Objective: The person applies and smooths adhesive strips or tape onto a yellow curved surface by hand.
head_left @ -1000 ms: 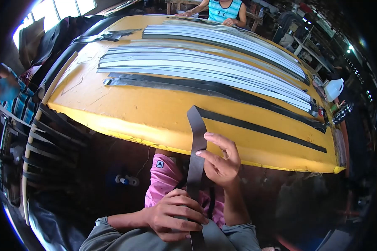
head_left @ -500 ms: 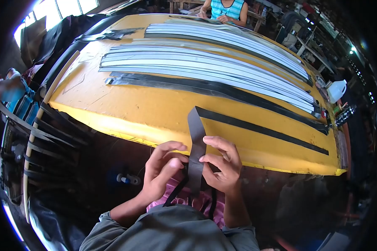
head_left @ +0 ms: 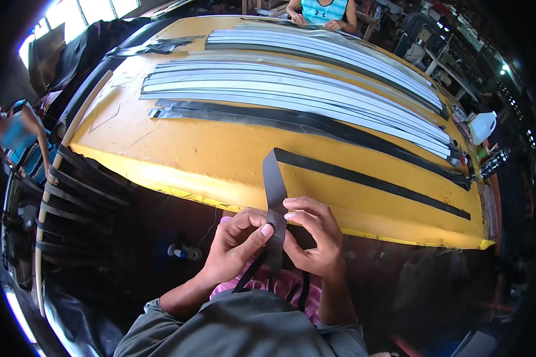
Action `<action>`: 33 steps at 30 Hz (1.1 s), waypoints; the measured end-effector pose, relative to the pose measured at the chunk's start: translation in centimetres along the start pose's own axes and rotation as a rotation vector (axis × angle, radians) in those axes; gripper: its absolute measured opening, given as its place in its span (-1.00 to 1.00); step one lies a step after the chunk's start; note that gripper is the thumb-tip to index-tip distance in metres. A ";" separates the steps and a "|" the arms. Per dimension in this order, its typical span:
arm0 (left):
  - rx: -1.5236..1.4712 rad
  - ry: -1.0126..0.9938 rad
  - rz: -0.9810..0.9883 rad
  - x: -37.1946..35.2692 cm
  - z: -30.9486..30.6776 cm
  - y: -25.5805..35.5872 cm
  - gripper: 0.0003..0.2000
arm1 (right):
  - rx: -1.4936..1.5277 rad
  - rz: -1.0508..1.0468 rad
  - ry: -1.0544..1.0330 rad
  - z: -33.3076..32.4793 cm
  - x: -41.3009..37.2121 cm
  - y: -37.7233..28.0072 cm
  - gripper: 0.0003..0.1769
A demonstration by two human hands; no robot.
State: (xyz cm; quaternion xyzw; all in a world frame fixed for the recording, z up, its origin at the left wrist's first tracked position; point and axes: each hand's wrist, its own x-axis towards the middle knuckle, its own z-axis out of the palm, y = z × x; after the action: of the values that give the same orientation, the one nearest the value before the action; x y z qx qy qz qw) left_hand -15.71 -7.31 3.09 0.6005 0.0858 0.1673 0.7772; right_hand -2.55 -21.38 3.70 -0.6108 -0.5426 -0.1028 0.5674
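Note:
A long black strip [head_left: 274,184] of flat, leather-like material folds over on the table and comes down toward my body. My left hand [head_left: 238,241] pinches it near the table's front edge, thumb on the face toward me. At the strip's right edge is my right hand [head_left: 317,235], its fingers curled and fingertips on the edge; the strip partly hides the thumb's grip. The strip's far part lies flat, running right across the yellow table [head_left: 208,160]. Its lower end hangs over pink cloth [head_left: 312,291] in my lap.
White-faced strips [head_left: 268,83] and a bundle of black strips [head_left: 244,116] lie farther back. A white jug [head_left: 482,127] stands at the right. More black strips hang over a pole [head_left: 43,220] at left. Another person [head_left: 324,13] is across the table, and someone else [head_left: 21,134] at left.
My left thumb and fingers have closed on the strip, where they were apart before. The strip's fold has shifted slightly left. The person at left has reached an arm toward the pole.

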 end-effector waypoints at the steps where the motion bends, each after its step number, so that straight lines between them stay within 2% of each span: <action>1: 0.000 -0.016 -0.016 0.0 -0.1 0.0 -0.86 | 0.008 0.008 -0.004 0.0 0.0 0.0 -0.49; 6: -0.044 -0.073 -0.037 -0.2 0.1 0.3 -0.85 | 0.049 0.045 0.005 -0.1 0.1 -0.1 -0.52; 12: -0.024 -0.074 0.029 -0.6 0.4 0.4 -0.88 | 0.059 0.087 0.008 -0.3 -0.4 0.1 -0.58; 14: -0.106 -0.030 -0.013 -0.7 0.5 0.4 -0.90 | 0.364 0.452 0.031 -0.2 -1.7 -0.7 -0.53; 18: -0.114 -0.040 0.058 -0.3 0.1 -0.4 -0.86 | 0.429 0.539 -0.064 0.0 -2.5 -1.6 -0.47; 20: -0.206 -0.045 0.012 -0.1 0.3 -0.4 -0.78 | 0.444 0.506 -0.048 0.2 -2.8 -1.6 -0.42; 21: -0.268 -0.034 -0.062 0.0 0.1 -0.3 -0.69 | 0.491 0.556 -0.055 -0.1 -2.7 -2.0 -0.38; 22: -0.270 -0.036 -0.062 0.3 0.2 0.0 -0.69 | 0.539 0.604 -0.064 -0.3 -2.6 -2.2 -0.35; 24: -0.500 -0.027 -0.202 1.0 0.2 0.7 -0.65 | 0.574 0.645 -0.076 -0.6 -2.7 -2.2 -0.33; 26: -0.509 -0.003 -0.177 1.7 0.2 0.4 -0.63 | 0.609 0.687 -0.096 -0.8 -2.8 -2.2 -0.30; 29: -0.233 0.027 0.027 2.2 0.3 -0.1 -0.67 | 0.612 0.730 -0.093 -0.8 -2.6 -2.5 -0.29; 33: -0.202 0.004 0.064 2.1 0.4 0.1 -0.69 | 0.666 0.785 -0.053 -0.8 -2.2 -3.2 -0.27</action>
State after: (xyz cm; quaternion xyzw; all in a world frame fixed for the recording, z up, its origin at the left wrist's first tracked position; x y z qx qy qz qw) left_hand -13.62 -6.90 3.47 0.5212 0.0506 0.2010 0.8279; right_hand -5.53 -23.96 4.20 -0.5571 -0.2901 0.3116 0.7130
